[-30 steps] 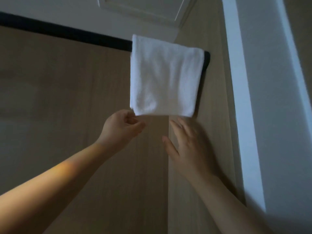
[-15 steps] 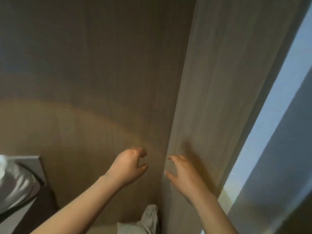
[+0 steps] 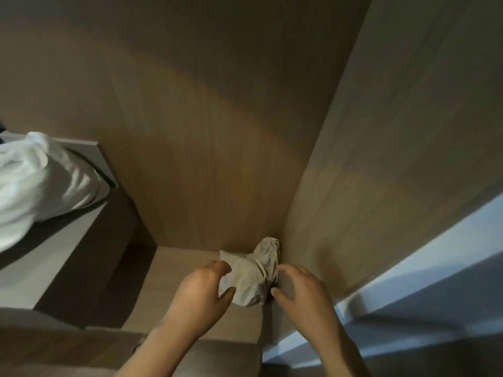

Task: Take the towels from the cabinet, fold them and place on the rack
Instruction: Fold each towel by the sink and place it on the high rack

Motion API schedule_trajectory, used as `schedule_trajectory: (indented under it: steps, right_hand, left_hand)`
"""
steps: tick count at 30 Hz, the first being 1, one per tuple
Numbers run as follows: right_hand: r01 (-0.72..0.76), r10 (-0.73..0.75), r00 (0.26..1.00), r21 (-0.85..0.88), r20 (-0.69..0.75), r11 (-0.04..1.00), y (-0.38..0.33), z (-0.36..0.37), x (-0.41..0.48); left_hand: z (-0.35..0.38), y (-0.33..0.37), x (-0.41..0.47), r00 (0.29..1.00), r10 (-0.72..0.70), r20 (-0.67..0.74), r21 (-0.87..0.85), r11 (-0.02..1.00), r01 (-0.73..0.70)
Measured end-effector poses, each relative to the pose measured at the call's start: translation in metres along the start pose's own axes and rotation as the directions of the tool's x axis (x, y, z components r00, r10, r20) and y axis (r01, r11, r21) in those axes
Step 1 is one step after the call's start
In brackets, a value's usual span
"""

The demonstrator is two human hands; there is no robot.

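Note:
A crumpled pale towel [image 3: 254, 270] lies in the back right corner of the cabinet floor [image 3: 185, 262], against the wooden side panel. My left hand [image 3: 201, 289] is at the towel's left edge, with curved fingers above and thumb below that edge, spread apart. My right hand [image 3: 302, 292] hovers at the towel's right side with its fingers spread and nothing in it. The rack and the hung towel are out of view.
A bundle of white cloth [image 3: 35, 186] lies on a grey ledge [image 3: 54, 240] at the left. Wooden panels [image 3: 217, 131] close the back and right of the cabinet. A pale wall edge [image 3: 408, 268] runs along the right.
The view dropped from the folded towel on the rack to the cabinet floor. Both hands came down from the rack to either side of the crumpled towel.

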State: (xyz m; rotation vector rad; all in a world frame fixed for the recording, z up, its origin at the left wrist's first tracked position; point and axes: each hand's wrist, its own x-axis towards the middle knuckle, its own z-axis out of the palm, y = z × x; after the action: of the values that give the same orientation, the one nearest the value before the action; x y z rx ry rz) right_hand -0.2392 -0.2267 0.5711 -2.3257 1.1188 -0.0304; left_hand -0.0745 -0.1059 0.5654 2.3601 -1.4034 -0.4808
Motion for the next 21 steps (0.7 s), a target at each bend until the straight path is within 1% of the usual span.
schedule_trajectory:
  steps: [5,10,16,21]
  right_hand:
    - [0.02,-0.02,0.998,-0.001,0.056,1.0,0.003,0.011,0.005]
    - [0.064,-0.066,0.995,0.03,0.072,0.998,-0.027,0.019,0.013]
    - [0.198,-0.198,0.976,0.008,0.088,0.98,-0.106,0.047,0.025]
    - [0.273,-0.272,0.958,0.001,0.087,0.962,-0.193,0.09,0.033]
  left_hand:
    - [0.009,-0.019,-0.028,0.994,-0.109,0.012,-0.042,0.993,0.109]
    - [-0.006,-0.05,-0.05,0.982,-0.19,-0.016,-0.076,0.979,0.189]
    - [-0.051,-0.111,-0.07,0.959,-0.261,-0.111,-0.144,0.959,0.245]
    - [-0.098,-0.186,-0.097,0.94,-0.296,-0.17,-0.159,0.95,0.27]
